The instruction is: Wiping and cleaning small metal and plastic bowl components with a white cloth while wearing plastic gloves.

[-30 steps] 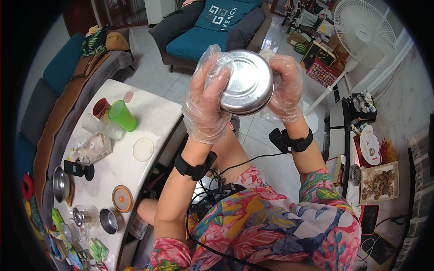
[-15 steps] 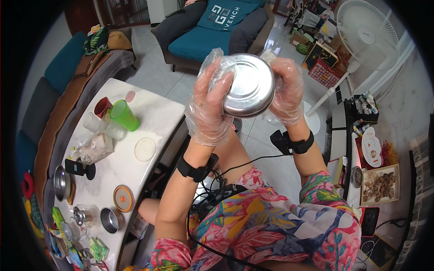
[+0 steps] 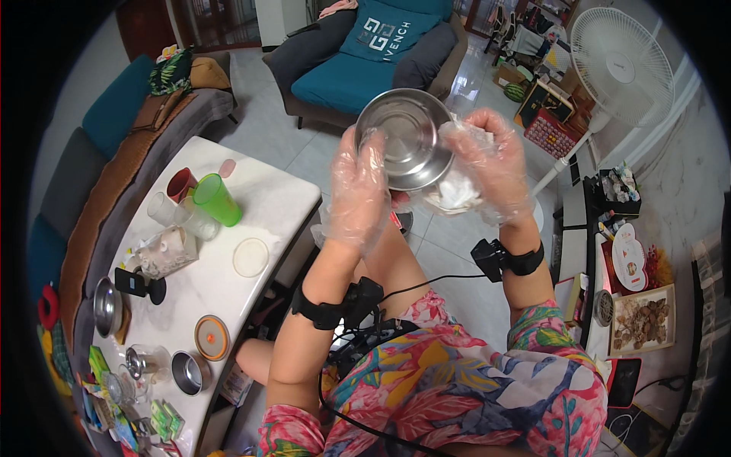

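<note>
A shiny stainless steel bowl [image 3: 403, 141] is held up in front of me, its hollow inside turned toward me. My left hand [image 3: 356, 186], in a clear plastic glove, grips the bowl's left side, the thumb over the rim. My right hand [image 3: 496, 164], gloved the same way, is closed around a crumpled white tissue or cloth [image 3: 459, 190] at the bowl's right edge. Its fingertips reach the rim there; whether they also grip the bowl is hard to tell. Black bands [image 3: 339, 305] circle both wrists.
A white marble-topped table [image 3: 282, 202] stands at left, bearing a green cup [image 3: 218, 199], a red cup [image 3: 181, 184], clear cups, a tissue pack [image 3: 167, 253], an orange-rimmed lid [image 3: 212, 337] and a small metal bowl [image 3: 190, 372]. A teal armchair [image 3: 343, 80] and a white fan [image 3: 620, 68] stand farther off.
The bowl has turned from showing its underside to showing its inside. My right hand has shifted slightly right and down, and the white tissue or cloth in it now shows clearly.
</note>
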{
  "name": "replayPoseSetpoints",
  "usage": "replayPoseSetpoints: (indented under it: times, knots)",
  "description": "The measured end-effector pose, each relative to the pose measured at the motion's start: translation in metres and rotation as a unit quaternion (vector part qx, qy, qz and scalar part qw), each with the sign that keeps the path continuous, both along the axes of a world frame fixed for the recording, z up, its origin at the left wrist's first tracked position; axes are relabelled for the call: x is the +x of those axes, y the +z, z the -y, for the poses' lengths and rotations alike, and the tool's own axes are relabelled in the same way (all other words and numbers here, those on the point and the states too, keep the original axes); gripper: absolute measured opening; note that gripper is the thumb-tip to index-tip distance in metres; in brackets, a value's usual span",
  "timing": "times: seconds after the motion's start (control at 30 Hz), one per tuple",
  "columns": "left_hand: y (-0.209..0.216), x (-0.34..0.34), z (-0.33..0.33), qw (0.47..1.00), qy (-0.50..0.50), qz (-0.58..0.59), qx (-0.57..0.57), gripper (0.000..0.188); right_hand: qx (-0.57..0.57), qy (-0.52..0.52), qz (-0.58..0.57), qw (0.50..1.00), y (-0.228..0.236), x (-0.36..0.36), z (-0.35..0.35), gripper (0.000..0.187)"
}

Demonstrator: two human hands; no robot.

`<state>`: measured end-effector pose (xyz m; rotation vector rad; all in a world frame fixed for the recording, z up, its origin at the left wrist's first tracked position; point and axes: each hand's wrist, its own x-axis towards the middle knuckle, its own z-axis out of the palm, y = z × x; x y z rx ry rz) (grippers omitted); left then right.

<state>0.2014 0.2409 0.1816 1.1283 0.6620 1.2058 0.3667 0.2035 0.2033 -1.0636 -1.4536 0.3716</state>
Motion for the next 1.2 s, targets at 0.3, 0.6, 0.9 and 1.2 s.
replayPoseSetpoints:
  times: [0.3, 0.6, 0.9, 1.2]
  knots:
    - [0.005, -0.008, -0.001, 0.992, -0.099, 0.036, -0.072, 0.046, -0.086, 0.085, -0.143, 0.982, 0.017, -0.006, 0.015, 0.015]
    - [-0.067, -0.041, -0.012, 0.987, -0.017, 0.031, -0.156, 0.051, -0.196, 0.142, -0.185, 0.952, -0.019, -0.015, -0.003, 0.012]
    - [-0.129, -0.12, 0.005, 0.878, 0.37, -0.291, 0.088, 0.04, -0.241, 0.222, -0.245, 0.913, -0.076, -0.059, -0.031, 0.03]
    - [-0.036, -0.14, 0.056, 0.835, 0.432, -0.329, 0.084, 0.036, -0.207, 0.386, -0.281, 0.854, -0.077, -0.131, -0.038, 0.036]
